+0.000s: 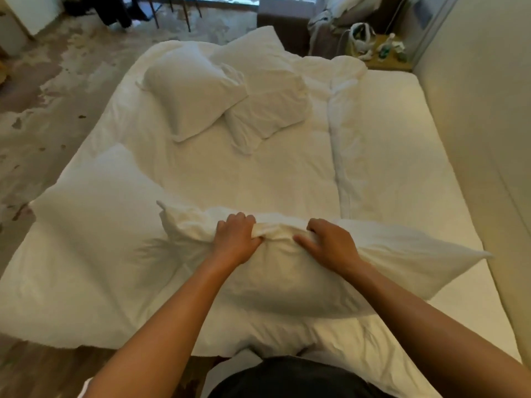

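Both hands hold one white pillow [287, 285] lying across the near end of the bed [388, 168]; fingers of my left hand [237, 239] pinch its bunched top edge; those of my right hand [330, 244] curl over it; likely mid-plumping; next needs a firm lift and shake.

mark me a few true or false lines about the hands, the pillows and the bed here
1. Both the left hand and the right hand grip the near pillow. True.
2. The near pillow lies on the floor. False: it rests on the bed.
3. The far left pillow overlaps the far right pillow. True.
4. The left hand lies flat and open. False: its fingers are curled round a bunch of the near pillow's fabric.
5. The pillows are dark blue. False: all are white.
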{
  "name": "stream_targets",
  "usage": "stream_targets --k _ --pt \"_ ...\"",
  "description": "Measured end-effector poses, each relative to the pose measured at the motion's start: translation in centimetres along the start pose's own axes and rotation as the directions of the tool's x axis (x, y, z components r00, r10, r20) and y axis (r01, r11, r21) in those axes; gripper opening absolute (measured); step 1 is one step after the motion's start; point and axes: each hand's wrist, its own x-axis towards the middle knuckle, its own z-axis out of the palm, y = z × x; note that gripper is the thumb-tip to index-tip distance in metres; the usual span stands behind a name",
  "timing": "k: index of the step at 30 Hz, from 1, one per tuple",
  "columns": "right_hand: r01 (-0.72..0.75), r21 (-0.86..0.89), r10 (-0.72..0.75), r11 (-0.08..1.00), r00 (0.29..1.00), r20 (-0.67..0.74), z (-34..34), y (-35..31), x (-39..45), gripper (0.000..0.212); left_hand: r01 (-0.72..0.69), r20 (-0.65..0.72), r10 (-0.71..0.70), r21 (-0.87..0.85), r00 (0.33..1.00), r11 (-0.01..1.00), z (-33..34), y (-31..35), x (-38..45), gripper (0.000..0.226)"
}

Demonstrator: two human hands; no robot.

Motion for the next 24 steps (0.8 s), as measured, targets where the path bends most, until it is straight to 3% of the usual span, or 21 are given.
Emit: stream_targets --k 4,8,12,14,17,20,24 --pt "-0.011 -0.235 0.003 0.972 0.999 -0.032 -0.9 3.8 -3.4 0.061 -0.068 -0.070 0.064 -0.051 0.995 0.996 -0.1 0.2 0.8 0.035" --pt "-0.137 -0.394 0.096 0.909 0.988 -0.122 -1.9 7.1 -5.8 0.074 -0.152 -0.071 0.144 -0.109 0.987 0.982 -0.2 1.6 1.6 0.033" --pt "-0.193 -0.340 0.140 0.920 0.975 -0.172 -1.2 7.9 -6.1 0.072 -0.197 -0.029 0.195 -0.117 0.980 0.973 0.3 2.4 1.6 0.040" --pt "-0.208 -0.313 0.155 0.927 0.970 -0.187 -0.7 7.8 -6.1 0.067 -0.208 -0.050 0.203 -0.146 0.978 0.967 0.4 2.2 1.5 0.029" --pt "-0.190 -0.347 0.147 0.918 0.978 -0.149 -0.2 7.7 -5.9 0.067 -0.176 -0.048 0.170 -0.187 0.984 0.967 0.0 1.7 1.4 0.013" --pt "-0.203 -0.305 0.179 0.931 0.978 -0.106 -0.4 7.6 -5.5 0.071 -0.140 -0.013 0.139 -0.165 0.990 0.976 -1.1 1.7 1.4 0.013" --pt "-0.217 -0.193 0.201 0.957 0.975 -0.098 -2.5 7.1 -4.3 0.068 -0.105 -0.064 0.093 -0.206 0.994 0.973 -3.6 1.8 2.4 0.015"
